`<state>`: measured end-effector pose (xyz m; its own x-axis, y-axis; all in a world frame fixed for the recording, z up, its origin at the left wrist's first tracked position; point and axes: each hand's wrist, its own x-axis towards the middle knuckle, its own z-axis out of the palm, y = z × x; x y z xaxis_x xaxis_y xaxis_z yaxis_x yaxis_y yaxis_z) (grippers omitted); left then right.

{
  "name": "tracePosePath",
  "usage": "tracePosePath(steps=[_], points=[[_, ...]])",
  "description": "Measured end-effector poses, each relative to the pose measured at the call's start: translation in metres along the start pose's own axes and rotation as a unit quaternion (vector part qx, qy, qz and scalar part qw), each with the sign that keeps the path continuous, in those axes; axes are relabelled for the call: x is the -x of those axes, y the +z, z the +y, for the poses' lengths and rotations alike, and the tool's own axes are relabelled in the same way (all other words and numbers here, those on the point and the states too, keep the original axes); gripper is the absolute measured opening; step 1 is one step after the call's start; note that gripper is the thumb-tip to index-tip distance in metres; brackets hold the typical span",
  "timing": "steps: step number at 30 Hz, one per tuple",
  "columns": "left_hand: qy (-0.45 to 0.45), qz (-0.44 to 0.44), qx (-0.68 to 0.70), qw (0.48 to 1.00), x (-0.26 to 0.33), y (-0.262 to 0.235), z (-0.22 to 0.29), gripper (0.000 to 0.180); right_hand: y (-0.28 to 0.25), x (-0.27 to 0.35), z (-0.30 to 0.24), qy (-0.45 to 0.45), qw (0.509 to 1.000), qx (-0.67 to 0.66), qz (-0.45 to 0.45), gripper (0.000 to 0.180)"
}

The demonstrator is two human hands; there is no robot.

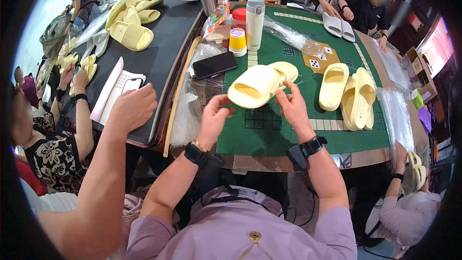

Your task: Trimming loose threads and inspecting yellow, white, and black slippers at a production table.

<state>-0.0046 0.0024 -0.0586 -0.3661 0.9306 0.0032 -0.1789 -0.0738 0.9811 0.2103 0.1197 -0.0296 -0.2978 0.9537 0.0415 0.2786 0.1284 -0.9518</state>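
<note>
A pale yellow slipper [250, 88] is tilted above the green mat in front of me, its toe end toward my left. The fingertips of my left hand [214, 118] pinch its left edge. At its right side, my right hand [294, 108] has thumb and forefinger bent against the edge. A second yellow slipper [287, 71] shows partly behind the first. Thin clear strands run out beside them. To the right on the mat lie more yellow slippers, a single one [333, 86] and an overlapping pair [357, 98].
The green mat [269, 139] covers the table. Left of it are a black phone [215, 65], a yellow-and-white cup [237, 42], a white bottle [255, 24] and clear plastic bags [183, 115]. Yellow slippers [132, 35] pile on the dark table. A co-worker's arm [115, 154] reaches in beside me.
</note>
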Motion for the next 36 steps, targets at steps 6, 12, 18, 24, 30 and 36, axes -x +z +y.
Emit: tracePosePath(steps=[6,12,18,24,30,36], points=[[0.124,-0.051,-0.186,0.973,0.019,0.016,0.004,0.03,-0.003,0.005,-0.023,-0.019,0.999,-0.001,-0.027,0.07],[0.193,-0.058,-0.266,0.943,0.022,0.018,0.009,0.026,-0.023,-0.023,-0.026,-0.005,0.993,-0.053,-0.104,0.044],[0.11,-0.015,-0.204,0.973,0.023,0.018,0.002,0.02,-0.034,-0.018,-0.037,0.012,0.98,-0.14,-0.139,0.019],[-0.068,-0.011,0.04,0.997,0.006,0.005,0.004,0.041,-0.057,0.019,-0.052,-0.033,0.956,-0.175,-0.233,0.012],[-0.26,-0.075,0.167,0.948,-0.008,0.006,0.011,0.043,-0.055,0.062,-0.078,-0.067,0.91,-0.009,-0.408,0.019],[-0.218,-0.024,0.109,0.97,-0.012,0.007,-0.014,0.023,-0.046,0.078,-0.071,-0.094,0.862,0.049,-0.495,0.025]])
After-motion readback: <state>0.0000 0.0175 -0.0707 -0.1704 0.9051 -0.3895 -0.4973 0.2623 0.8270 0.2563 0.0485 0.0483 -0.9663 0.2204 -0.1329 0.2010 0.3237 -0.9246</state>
